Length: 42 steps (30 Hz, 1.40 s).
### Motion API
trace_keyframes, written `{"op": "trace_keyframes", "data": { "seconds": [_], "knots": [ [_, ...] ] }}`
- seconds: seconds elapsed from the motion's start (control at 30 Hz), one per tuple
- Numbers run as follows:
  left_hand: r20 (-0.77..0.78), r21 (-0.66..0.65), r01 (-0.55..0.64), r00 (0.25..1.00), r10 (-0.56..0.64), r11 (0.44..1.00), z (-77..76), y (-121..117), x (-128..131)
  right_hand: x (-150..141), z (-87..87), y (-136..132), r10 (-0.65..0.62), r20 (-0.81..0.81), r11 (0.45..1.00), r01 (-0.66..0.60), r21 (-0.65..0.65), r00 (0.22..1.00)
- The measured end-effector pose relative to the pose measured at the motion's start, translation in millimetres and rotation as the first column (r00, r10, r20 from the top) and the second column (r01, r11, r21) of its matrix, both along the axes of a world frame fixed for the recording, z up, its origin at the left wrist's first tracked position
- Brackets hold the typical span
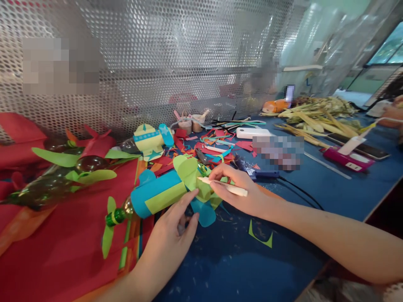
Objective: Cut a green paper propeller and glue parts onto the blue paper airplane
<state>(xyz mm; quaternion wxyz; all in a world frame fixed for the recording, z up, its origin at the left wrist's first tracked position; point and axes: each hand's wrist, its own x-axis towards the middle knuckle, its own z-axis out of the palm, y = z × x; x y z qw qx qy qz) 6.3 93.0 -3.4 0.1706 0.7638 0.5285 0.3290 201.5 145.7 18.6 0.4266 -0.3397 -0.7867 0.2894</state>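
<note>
Pinching a cream pen [231, 188] in the right hand [247, 195], closing thumb and fingers snugly around it; pointing the tip at the green paper fins [189, 173] on the bottle plane [159, 195] — lying mid-table, nose toward about 8 o'clock; resting the left hand [173, 228] part open at the fins, spreading thumb from fingers and touching the paper with a fingertip. Going round the clock from that plane: seeing a yellow-and-blue plane [151, 140] near 12; spotting colourful paper scraps [217, 147] toward 1, then a dark blue tool with a black cord [264, 174] around 2–3; noticing a green offcut [260, 239] at 4, red paper [69, 251] at 8 — plus a red plane with green blades [96, 147] at 10.
</note>
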Motion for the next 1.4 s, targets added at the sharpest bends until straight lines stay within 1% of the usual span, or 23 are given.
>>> {"op": "trace_keyframes", "data": {
  "seconds": [0.27,0.5,0.73,1.0,1.2,1.4],
  "knots": [
    [-0.026,0.008,0.000,1.000,0.000,1.000,-0.8,-0.9,0.0,-1.0,0.3,-3.1,-0.022,0.019,1.000,0.022,-0.007,1.000],
    [-0.012,-0.004,-0.003,1.000,0.003,1.000,4.2,-1.8,2.4,-0.3,0.8,-2.2,-0.027,0.037,1.000,0.028,-0.007,0.999],
    [0.000,-0.005,0.008,1.000,-0.008,1.000,3.5,-1.5,2.9,-0.2,0.2,-3.2,-0.040,0.057,0.999,0.041,-0.016,0.998],
    [0.018,-0.043,0.004,1.000,-0.004,0.999,5.4,-2.1,3.0,-1.2,1.7,-3.7,-0.028,0.066,1.000,0.029,-0.010,0.997],
    [0.011,-0.016,0.013,1.000,-0.012,1.000,4.1,-2.0,2.6,-0.8,1.0,-3.5,-0.014,0.063,1.000,0.015,-0.012,0.998],
    [0.017,-0.026,0.014,1.000,-0.013,1.000,5.8,-2.6,3.7,-0.3,0.0,-2.8,-0.012,0.070,1.000,0.013,-0.010,0.997]
  ]
}}
